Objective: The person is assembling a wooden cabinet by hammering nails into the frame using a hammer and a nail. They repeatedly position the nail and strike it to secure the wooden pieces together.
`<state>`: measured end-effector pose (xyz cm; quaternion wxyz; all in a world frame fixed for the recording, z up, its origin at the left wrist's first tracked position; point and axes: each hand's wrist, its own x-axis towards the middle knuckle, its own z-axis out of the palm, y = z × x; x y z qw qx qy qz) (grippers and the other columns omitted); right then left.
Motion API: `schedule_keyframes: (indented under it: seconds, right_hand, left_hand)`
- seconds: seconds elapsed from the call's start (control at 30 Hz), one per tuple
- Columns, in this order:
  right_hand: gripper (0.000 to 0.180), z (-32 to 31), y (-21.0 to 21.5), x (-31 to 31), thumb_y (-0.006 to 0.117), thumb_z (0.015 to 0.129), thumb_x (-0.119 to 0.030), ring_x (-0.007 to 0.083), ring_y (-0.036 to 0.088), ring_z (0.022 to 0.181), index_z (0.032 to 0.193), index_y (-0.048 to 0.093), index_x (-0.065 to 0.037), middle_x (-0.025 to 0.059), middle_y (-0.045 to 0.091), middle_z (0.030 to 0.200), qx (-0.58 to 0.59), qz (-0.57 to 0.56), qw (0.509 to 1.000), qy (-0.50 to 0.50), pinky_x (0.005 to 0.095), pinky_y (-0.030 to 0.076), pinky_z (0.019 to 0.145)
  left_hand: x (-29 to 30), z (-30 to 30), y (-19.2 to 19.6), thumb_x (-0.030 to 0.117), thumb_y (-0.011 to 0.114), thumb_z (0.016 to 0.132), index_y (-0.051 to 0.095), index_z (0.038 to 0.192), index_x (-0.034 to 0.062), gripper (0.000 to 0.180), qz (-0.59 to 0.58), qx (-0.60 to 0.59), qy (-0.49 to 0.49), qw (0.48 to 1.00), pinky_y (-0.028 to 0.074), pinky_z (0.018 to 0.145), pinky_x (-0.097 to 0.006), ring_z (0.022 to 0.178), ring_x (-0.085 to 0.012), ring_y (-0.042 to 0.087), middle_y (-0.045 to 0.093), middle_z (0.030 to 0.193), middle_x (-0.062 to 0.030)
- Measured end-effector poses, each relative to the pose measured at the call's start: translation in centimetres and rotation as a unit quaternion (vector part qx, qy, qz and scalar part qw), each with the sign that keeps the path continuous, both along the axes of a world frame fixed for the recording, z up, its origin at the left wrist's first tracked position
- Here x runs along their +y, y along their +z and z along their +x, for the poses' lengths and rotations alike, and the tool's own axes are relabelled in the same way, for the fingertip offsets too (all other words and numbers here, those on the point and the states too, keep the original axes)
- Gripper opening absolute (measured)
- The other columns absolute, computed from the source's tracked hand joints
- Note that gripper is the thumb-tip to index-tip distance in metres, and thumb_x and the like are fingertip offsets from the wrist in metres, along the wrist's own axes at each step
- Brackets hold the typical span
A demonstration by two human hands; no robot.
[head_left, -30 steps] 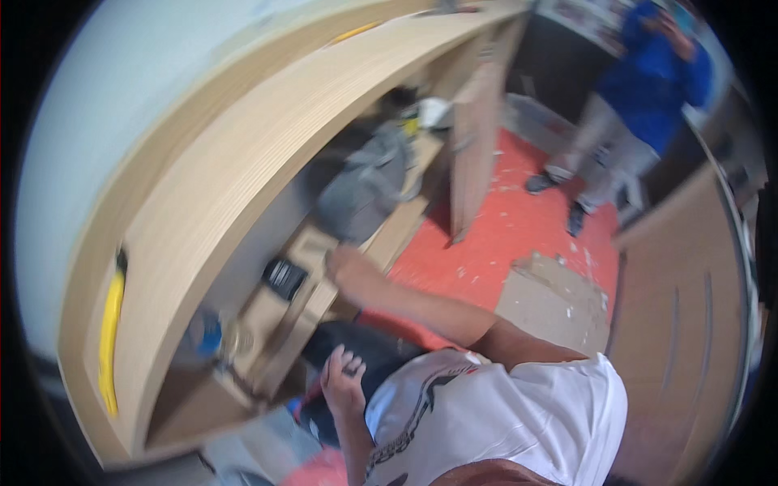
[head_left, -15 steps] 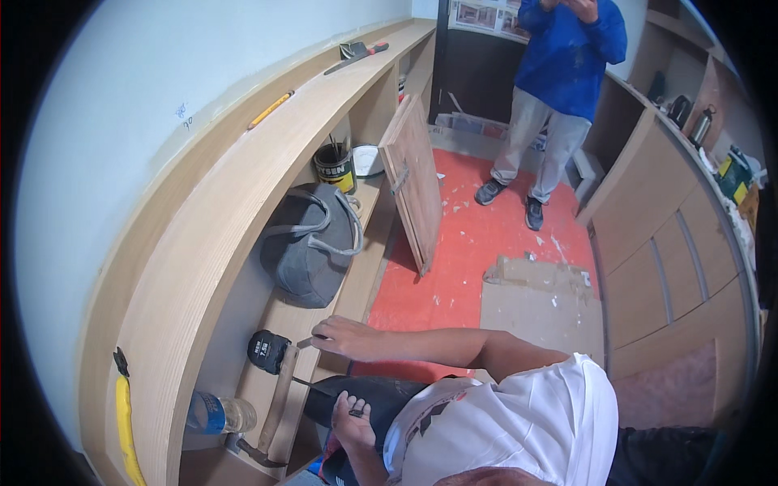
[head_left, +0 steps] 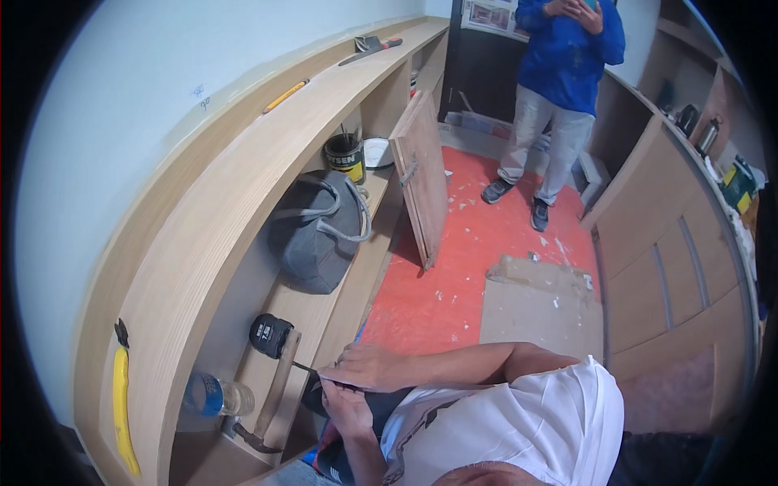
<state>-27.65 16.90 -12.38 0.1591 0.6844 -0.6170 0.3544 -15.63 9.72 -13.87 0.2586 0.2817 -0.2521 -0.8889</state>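
My right hand [head_left: 369,366] and my left hand [head_left: 348,409] meet above my dark-trousered leg, fingers closed together. A narrow dark edge shows between them, but what they pinch is mostly hidden. Just beyond the fingertips, a thin dark rod [head_left: 303,367] sticks out near the shelf edge; whether my left hand touches it I cannot tell. On the lower shelf beside my hands lies a claw hammer [head_left: 277,385] with a wooden handle. A black tape measure [head_left: 270,334] sits against the handle, and a clear plastic bottle [head_left: 219,397] with a blue label lies near the hammer's head.
A grey bag [head_left: 320,235], a paint can [head_left: 345,158] and a white lid [head_left: 378,154] occupy the shelf. Its top bears a yellow cutter [head_left: 121,397], a pencil [head_left: 285,95] and a scraper [head_left: 373,50]. A wooden door panel [head_left: 421,182] stands open. Another person [head_left: 567,65] stands on red floor covering.
My hands, apart before with a thin strip in the right and a small dark piece in the left, have come together. The other person's hands have lowered slightly. My view has shifted a little.
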Motion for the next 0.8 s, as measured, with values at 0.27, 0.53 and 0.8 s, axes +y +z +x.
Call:
schedule_keyframes:
  seconds: [0.27,0.53,0.8]
  right_hand:
    - [0.043,4.3,0.9,-1.8,0.058,0.084,-0.016,0.025,0.059,0.095,0.126,0.057,-0.004,0.0094,0.064,0.097,0.045,0.164,0.982,0.087,0.0388,0.047,0.082]
    - [0.025,4.6,23.8,-4.2,0.07,0.074,-0.001,0.0264,0.064,0.077,0.099,0.07,-0.003,0.009,0.066,0.082,-0.004,-0.035,0.979,0.198,0.038,0.051,0.069]
    - [0.03,0.6,30.7,-20.2,0.055,0.096,-0.026,0.0347,0.065,0.098,0.115,0.067,-0.006,0.0181,0.069,0.104,0.068,0.07,0.983,0.158,0.0444,0.049,0.088]
  left_hand:
    - [-0.4,5.6,-2.6,0.001,0.044,0.094,0.058,0.118,0.0037,0.028,0.184,0.217,0.012,0.959,0.052,0.085,-0.029,0.101,-0.0176,0.063,0.064,0.113,-0.0067]
    - [0.7,11.6,-1.5,0.027,0.06,0.099,0.065,0.116,0.0109,0.024,0.166,0.046,0.064,0.983,0.044,0.072,-0.027,0.094,-0.0128,0.062,0.068,0.1,-0.0008]
    - [0.8,10.2,-0.2,0.02,0.064,0.095,0.066,0.117,0.0093,0.024,0.059,-0.047,0.083,0.994,0.043,0.068,-0.03,0.089,-0.0155,0.061,0.065,0.1,-0.0022]
